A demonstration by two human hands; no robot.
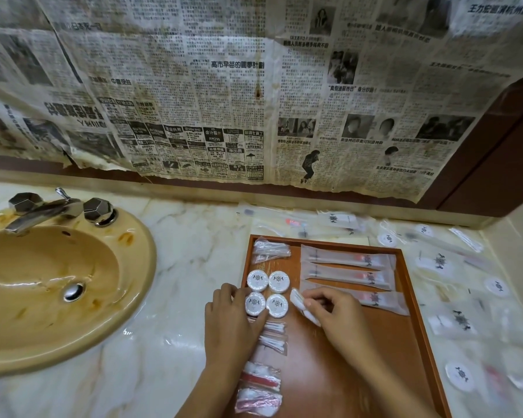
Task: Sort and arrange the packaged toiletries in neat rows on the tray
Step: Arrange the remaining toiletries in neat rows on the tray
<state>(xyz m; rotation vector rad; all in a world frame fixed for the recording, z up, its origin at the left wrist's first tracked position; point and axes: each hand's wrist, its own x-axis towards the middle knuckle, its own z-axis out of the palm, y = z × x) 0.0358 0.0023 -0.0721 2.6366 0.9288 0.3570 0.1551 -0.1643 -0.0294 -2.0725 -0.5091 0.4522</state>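
Note:
A wooden tray (pixel 360 372) lies on the marble counter. Several round white soap packets (pixel 267 292) sit in a square block near its left side. Three long toothbrush packets (pixel 347 277) lie in a row at the back right. Cotton bud packets (pixel 271 250) rest at the back left, more (pixel 274 337) lie in front of the soaps, and red-and-white packets (pixel 260 387) sit nearest me. My left hand (pixel 233 324) rests on the tray's left edge, fingers touching the front left soap. My right hand (pixel 332 312) pinches a small white packet (pixel 302 306) just right of the soaps.
Loose packets (pixel 447 297) are scattered on the counter right of and behind the tray. A tan sink (pixel 52 285) with a chrome tap (pixel 43 209) sits at the left. Newspaper (pixel 224 101) covers the wall behind.

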